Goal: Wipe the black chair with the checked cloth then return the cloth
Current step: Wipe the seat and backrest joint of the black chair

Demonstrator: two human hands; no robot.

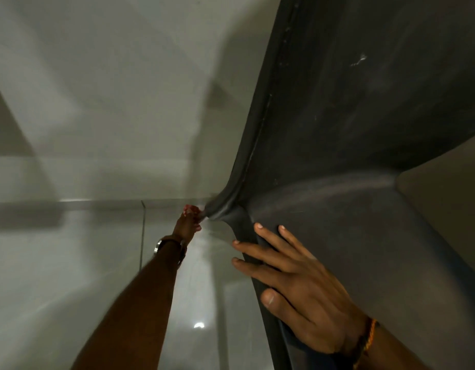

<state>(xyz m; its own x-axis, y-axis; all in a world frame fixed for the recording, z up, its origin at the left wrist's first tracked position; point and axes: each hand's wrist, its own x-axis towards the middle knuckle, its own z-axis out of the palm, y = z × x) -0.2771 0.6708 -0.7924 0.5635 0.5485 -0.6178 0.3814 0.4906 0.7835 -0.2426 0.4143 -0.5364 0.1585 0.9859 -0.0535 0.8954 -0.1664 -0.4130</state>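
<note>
The black chair point(364, 129) fills the right half of the head view, seen very close, dusty and streaked. My right hand point(297, 287) lies flat on its lower edge, fingers spread, thumb curled over the rim. My left hand point(187, 225) reaches far down to the chair's narrow corner and is closed on a small bunch of red and white cloth point(192, 210), pressed against that corner. Most of the cloth is hidden in the hand and blurred.
Glossy pale floor tiles point(70, 263) with a grout line spread below and to the left. A pale wall point(97, 76) rises behind. A beige surface point(444, 209) shows at the right behind the chair. A watch sits on my left wrist.
</note>
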